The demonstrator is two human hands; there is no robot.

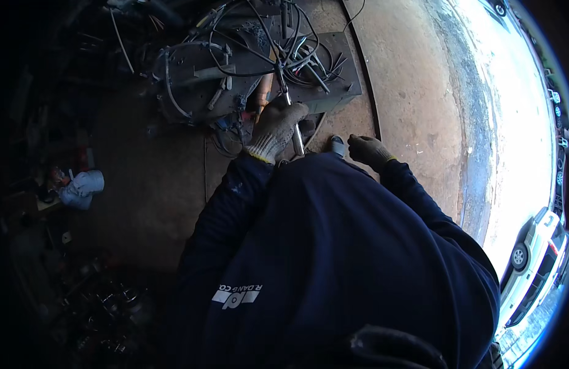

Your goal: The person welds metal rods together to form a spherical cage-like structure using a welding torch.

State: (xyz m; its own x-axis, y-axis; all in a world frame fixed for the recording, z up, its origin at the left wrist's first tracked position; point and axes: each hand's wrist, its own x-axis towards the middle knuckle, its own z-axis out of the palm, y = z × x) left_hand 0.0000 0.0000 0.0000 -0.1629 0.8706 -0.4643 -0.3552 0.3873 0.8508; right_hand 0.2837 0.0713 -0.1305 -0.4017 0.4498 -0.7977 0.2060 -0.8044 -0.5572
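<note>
My left hand (277, 128), in a pale knitted work glove with a yellow-edged cuff, is closed around a shiny metal rod (298, 141). The rod runs from near my waist up toward the dark bench (347, 89), where its far end meets a tangle of black cables (278, 61). An orange cylindrical part (264, 91) lies just beyond that hand, on the bench. My right hand (369, 152), also gloved, is held low by my right side, away from the bench. Its fingers are curled in, and whatever they may hold is hidden.
Loose tools and a curved pale strip (169, 86) lie on the bench's left part. A dark strip (367, 80) crosses the brown floor (413, 92) beside the bench. Dim clutter and a whitish bundle (82, 187) are at left. A white vehicle (533, 264) stands outside at right.
</note>
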